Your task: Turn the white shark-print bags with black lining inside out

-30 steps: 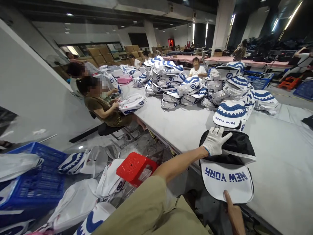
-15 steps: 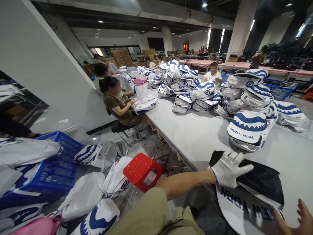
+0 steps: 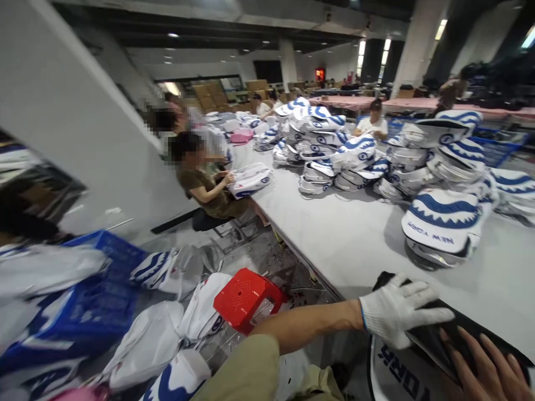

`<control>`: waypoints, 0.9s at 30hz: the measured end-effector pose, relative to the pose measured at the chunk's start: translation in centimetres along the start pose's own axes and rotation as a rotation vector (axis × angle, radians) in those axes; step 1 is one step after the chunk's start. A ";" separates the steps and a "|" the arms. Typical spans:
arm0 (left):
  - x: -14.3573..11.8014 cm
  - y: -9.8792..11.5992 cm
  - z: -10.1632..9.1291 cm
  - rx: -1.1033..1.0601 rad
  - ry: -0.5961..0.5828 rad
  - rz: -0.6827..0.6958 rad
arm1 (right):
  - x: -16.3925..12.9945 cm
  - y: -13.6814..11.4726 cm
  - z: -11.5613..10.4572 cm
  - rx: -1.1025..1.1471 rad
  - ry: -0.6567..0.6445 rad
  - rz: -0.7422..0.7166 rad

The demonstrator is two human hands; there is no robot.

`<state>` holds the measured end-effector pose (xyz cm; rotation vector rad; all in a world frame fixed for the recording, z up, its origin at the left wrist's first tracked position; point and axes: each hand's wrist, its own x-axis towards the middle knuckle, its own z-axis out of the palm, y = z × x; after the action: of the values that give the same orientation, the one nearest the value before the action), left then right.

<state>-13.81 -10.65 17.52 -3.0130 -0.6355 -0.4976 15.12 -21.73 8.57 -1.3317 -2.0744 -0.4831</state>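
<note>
A white backpack (image 3: 387,370) with dark blue lettering lies at the near right edge of the table, its black lining or back panel (image 3: 480,328) turned toward the top. My left hand (image 3: 403,309), in a white knitted glove, rests on the bag's black part with the fingers spread. My right hand (image 3: 489,362) is bare and lies on the black fabric beside it, fingers stretched out. Part of the bag is hidden beneath both hands and cut off by the frame's lower edge.
Stacks of white-and-blue backpacks (image 3: 443,223) stand along the table (image 3: 317,234). A red stool (image 3: 246,298) is at my left, near more bags on the floor and a blue crate (image 3: 96,312). A co-worker (image 3: 209,184) sits at the table's left side, handling a bag.
My right hand has moved up and left from the bag's lower edge onto the black fabric. My left hand stays spread on the bag. The camera view has shifted slightly.
</note>
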 end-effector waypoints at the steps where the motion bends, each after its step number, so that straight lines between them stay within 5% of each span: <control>1: -0.3 -0.5 1.2 -0.051 -0.015 0.008 | -0.1 -0.9 -1.0 -0.008 -0.058 0.070; 3: -1.2 -1.5 4.1 -0.207 0.016 -0.054 | 0.3 -3.3 -3.0 -0.036 -0.079 0.173; 7: -1.9 -2.7 8.9 -0.463 0.289 -0.105 | 1.5 -6.3 -4.9 -0.109 -0.020 0.237; 12: 0.3 -0.1 8.0 -0.496 0.349 0.121 | -1.5 -8.7 -7.3 -0.218 0.074 0.452; 20: 9.4 9.4 3.6 -0.578 0.329 0.637 | -9.1 -15.2 -14.8 -0.423 0.287 0.826; 27: 14.6 24.1 6.1 -0.655 0.116 1.071 | -15.7 -22.9 -20.9 -0.644 0.375 1.255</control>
<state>10.25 -26.50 17.32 -3.1625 1.3287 -0.8589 5.43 -54.65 14.11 -2.3255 -0.4970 -0.7250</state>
